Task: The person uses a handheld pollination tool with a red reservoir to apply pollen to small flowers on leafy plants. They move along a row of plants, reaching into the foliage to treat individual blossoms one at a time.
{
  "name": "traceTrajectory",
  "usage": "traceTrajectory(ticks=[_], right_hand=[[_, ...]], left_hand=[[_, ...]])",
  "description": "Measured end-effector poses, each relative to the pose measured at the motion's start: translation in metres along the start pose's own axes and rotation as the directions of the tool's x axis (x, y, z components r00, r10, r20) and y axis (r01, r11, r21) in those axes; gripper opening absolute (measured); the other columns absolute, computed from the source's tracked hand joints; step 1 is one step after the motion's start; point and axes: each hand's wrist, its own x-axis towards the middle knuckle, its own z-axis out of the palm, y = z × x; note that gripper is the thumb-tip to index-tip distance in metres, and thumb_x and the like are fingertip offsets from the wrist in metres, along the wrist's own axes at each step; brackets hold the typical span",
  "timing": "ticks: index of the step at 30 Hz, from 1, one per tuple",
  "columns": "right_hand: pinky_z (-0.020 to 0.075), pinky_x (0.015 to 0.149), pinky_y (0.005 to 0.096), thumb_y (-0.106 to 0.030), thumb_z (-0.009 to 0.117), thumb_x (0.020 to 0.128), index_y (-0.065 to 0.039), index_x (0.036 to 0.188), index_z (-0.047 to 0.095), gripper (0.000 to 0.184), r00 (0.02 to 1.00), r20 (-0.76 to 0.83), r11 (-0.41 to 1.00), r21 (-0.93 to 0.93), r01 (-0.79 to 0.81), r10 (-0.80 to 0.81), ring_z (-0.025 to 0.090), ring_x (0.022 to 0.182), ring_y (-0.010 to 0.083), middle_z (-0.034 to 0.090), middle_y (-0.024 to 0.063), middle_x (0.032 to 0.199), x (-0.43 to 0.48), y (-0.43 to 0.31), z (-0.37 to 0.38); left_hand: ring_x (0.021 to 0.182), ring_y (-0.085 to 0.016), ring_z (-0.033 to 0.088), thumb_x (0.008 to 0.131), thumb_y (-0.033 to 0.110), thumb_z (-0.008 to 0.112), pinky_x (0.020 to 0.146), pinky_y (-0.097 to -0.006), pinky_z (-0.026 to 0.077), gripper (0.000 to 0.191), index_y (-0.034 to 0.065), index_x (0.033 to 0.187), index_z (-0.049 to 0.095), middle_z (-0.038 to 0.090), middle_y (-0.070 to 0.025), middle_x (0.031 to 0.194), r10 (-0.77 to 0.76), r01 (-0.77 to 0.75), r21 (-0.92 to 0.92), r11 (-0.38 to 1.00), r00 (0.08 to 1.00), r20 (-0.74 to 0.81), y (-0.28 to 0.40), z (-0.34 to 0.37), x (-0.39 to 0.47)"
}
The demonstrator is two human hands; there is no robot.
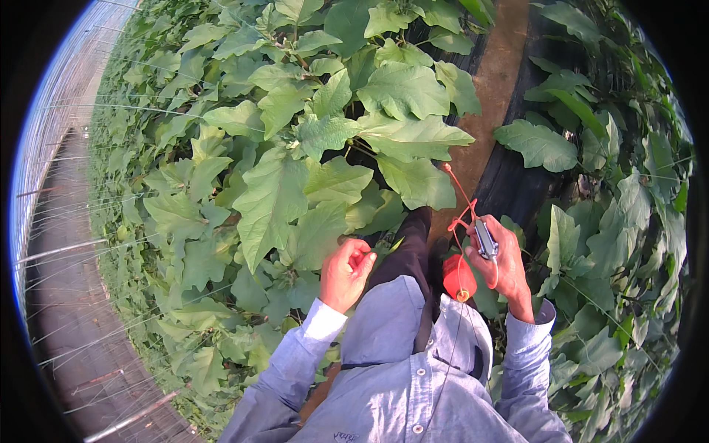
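My right hand (501,266) grips a small grey hand-held device (486,239); what it is for cannot be told. A thin red tube (459,190) loops up from it and ends in a small knob at the edge of an eggplant leaf (415,180). Under the loop, a red container (457,272) with a yellow-ringed end hangs before my trousers, near a dark cord. Loosely curled, with the thumb by the fingertips, my left hand (344,277) shows nothing in its grasp. Broad green eggplant leaves (271,205) lie just beyond it.
Dense eggplant rows (598,221) flank me on both sides. Black plastic mulch (512,177) edges a brown soil path (496,83) running ahead. Thin strings (149,109) cross the foliage at left, near a paved strip (66,266) with metal rods.
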Motion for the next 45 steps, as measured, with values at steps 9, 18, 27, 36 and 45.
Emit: traceTrajectory(ticks=[9, 18, 27, 36, 45], right_hand=[[0.0434, 0.066, 0.0328, -0.01, 0.071, 0.076, -0.003, 0.106, 0.063, 0.031, 0.995, -0.102, 0.986, -0.165, -0.036, 0.019, 0.049, 0.069, 0.0163, 0.054, 0.0041, 0.078, 0.099, -0.082, -0.071], [0.0459, 0.071, 0.0314, -0.014, 0.072, 0.08, -0.004, 0.105, 0.065, 0.027, 0.977, -0.127, 0.941, -0.272, -0.201, 0.172, 0.053, 0.074, 0.0143, 0.056, 0.0022, 0.081, 0.188, -0.108, -0.079], [0.0489, 0.073, 0.0342, -0.013, 0.073, 0.08, -0.003, 0.109, 0.066, 0.031, 0.977, -0.067, 0.933, -0.291, -0.211, 0.2, 0.056, 0.074, 0.0175, 0.059, 0.0048, 0.082, 0.245, -0.112, -0.091], [0.0493, 0.073, 0.0356, -0.009, 0.075, 0.08, -0.002, 0.11, 0.065, 0.033, 0.989, 0.034, 0.954, -0.272, -0.127, 0.141, 0.056, 0.073, 0.0198, 0.058, 0.0063, 0.081, 0.286, -0.104, -0.122], [0.0511, 0.072, 0.036, -0.007, 0.074, 0.079, -0.004, 0.111, 0.066, 0.033, 0.989, 0.044, 0.944, -0.307, -0.121, 0.141, 0.059, 0.072, 0.0219, 0.06, 0.0065, 0.081, 0.295, -0.1, -0.147]], left_hand=[[0.062, -0.015, 0.06, 0.094, 0.01, 0.08, 0.059, -0.0314, 0.048, 0.017, 0.005, 0.104, 0.067, 0.068, -0.0051, 0.077, 0.04, -0.046, -0.141, 0.989, 0.998, -0.041, 0.046, -0.005, 0.12], [0.062, -0.017, 0.062, 0.094, 0.015, 0.079, 0.06, -0.0333, 0.05, 0.019, 0.0053, 0.104, 0.067, 0.069, -0.0059, 0.076, 0.006, -0.027, -0.295, 0.955, 0.997, -0.071, 0.082, -0.028, 0.227], [0.061, -0.02, 0.061, 0.094, 0.016, 0.079, 0.06, -0.0356, 0.049, 0.02, 0.0054, 0.104, 0.065, 0.067, -0.0075, 0.075, -0.082, 0.072, -0.163, 0.984, 0.995, -0.058, 0.076, -0.035, 0.27], [0.064, -0.012, 0.058, 0.095, 0.014, 0.079, 0.06, -0.031, 0.047, 0.017, 0.0035, 0.101, 0.067, 0.065, -0.0034, 0.074, -0.192, 0.143, -0.257, 0.956, 0.965, -0.177, 0.052, -0.014, 0.313], [0.054, -0.008, 0.05, 0.101, 0.011, 0.069, 0.049, -0.0259, 0.038, 0.018, 0.0054, 0.116, 0.061, 0.066, -0.0038, 0.075, -0.392, 0.305, -0.574, 0.76, 0.92, -0.03, 0.022, -0.023, 0.383]])
